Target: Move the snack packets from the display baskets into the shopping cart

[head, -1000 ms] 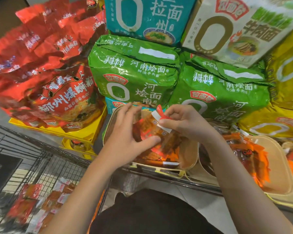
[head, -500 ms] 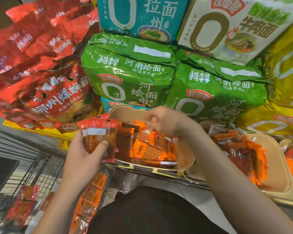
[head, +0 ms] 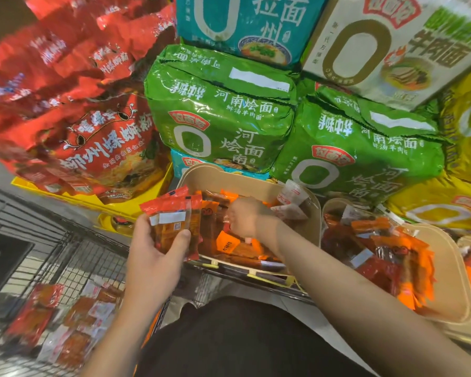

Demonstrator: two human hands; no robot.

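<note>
My left hand [head: 158, 257] grips a packet [head: 172, 224] beside the basket [head: 229, 176]; my right hand [head: 246, 217] curls onto another inside. They look light, crinkly, slippery; I'd pinch the edges.

Stacking behind: red noodle bags [head: 93, 137], green packs [head: 223, 115], a teal pack [head: 250, 23], yellow packs [head: 452, 202]; sitting underneath, a yellow tray [head: 136, 205].

Left hand [head: 158, 254] grips snack packets [head: 172, 221] (several stacked); right hand [head: 246, 217] digs into basket [head: 223, 175].
</note>
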